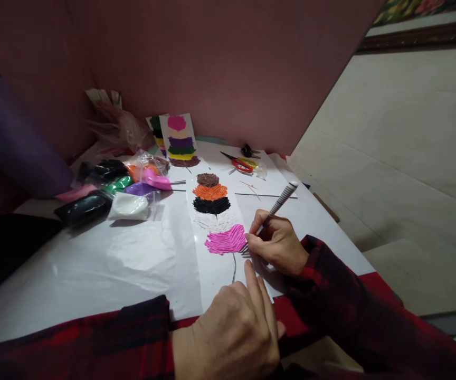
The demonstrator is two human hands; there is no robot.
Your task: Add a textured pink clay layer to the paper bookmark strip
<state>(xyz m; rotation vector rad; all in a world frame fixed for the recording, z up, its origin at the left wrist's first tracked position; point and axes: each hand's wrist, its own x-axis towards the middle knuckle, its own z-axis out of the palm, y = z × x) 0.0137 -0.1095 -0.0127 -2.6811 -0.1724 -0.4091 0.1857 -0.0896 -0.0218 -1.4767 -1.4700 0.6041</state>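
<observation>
My right hand (277, 240) is closed round a slim pen-like tool (283, 198) with a dark-and-white banded handle; its tip is hidden by the fingers. Under that hand lies a white sheet (212, 277) bearing a feather shape in textured bands of brown, orange, black, white and pink clay. The fingers are at the right edge of the pink band (226, 240), where several dark strokes show. A drawn stem (234, 268) runs down from the band. My left hand (236, 322) rests on the sheet's lower edge, holding nothing, with its index finger stretched out.
Bagged coloured clay (129, 206) lies in a heap at the left. A finished-looking striped card (180, 134) leans against the wall behind. Red-handled scissors (241, 165) and thin sticks (265, 196) lie at the back right. The white-covered table (152, 279) ends at a red edge near me.
</observation>
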